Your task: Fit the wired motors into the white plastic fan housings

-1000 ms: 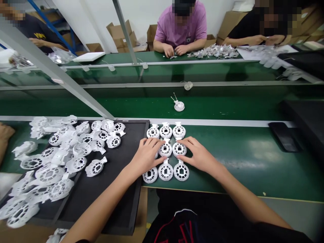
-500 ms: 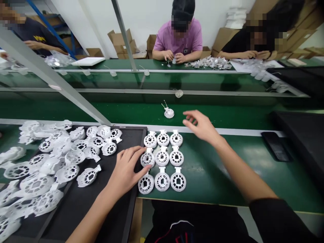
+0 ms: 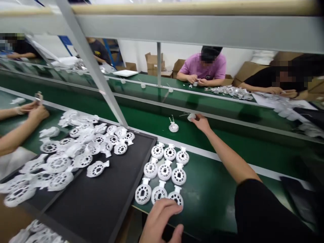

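Note:
My right hand [image 3: 201, 123] reaches far over the bench, its fingers pinching a small white round part with thin wires [image 3: 191, 117] at the far side of the green belt. My left hand [image 3: 162, 219] is open at the near edge, thumb apart, its fingers over the front row of white slotted round housings [image 3: 164, 171]. These housings lie in three rows of three, each with a tab pointing away from me. Another white part with two upright wires [image 3: 173, 127] lies on the belt, left of my right hand.
A black tray [image 3: 101, 199] at the left bears a heap of similar white housings [image 3: 60, 162]. A slanted metal post [image 3: 93, 67] and a horizontal beam [image 3: 177, 28] frame the bench. Co-workers sit opposite; another person's hands [image 3: 36, 109] are at the left.
My right hand has moved forward across the belt and taken hold of the small wired part. My left hand has drawn back from the left column to the front row. The view has shifted.

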The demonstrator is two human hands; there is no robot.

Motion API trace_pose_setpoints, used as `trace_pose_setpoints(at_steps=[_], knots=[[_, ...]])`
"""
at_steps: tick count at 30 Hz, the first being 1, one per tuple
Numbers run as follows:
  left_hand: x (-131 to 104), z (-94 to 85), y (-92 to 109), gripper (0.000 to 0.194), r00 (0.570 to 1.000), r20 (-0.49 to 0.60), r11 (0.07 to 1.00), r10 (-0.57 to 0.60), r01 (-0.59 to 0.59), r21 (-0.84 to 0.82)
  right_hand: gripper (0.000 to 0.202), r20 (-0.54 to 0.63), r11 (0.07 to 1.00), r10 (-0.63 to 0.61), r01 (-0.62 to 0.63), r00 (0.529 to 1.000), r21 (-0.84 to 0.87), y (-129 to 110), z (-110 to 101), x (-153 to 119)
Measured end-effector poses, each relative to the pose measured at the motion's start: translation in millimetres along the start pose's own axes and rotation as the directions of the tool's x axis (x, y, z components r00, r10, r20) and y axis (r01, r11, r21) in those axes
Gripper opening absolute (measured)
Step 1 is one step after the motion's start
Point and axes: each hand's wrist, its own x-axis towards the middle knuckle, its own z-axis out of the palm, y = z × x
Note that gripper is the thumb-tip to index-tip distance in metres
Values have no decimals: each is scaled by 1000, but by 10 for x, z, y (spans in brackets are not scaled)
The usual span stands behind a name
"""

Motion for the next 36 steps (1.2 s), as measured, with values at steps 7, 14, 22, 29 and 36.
trace_pose_setpoints(at_steps=[7, 14, 22, 29, 36], knots=[[532, 1219, 187, 35, 952, 305, 991, -26, 65, -120, 42, -15, 990, -77, 75, 997, -117, 653, -806, -2385], [753, 1882, 75, 75, 967, 245, 991, -76, 46, 126, 44, 43, 997, 18, -15, 999, -78, 473, -1038, -3613], [1039, 1983, 92, 87, 944, 320, 986, -78, 26, 165, 30, 215, 842, 368, -423, 905, 336, 655, -1235, -3344], [925, 2168, 45, 71, 966, 236, 994, -105, 108, -1, 37, 446, 798, 312, -486, 839, 356, 816, -1122, -2937], [912, 2149, -16, 48, 973, 230, 1000, 2, 4, -24, 35, 473, 831, 272, -452, 838, 323, 868, -1060, -2829]])
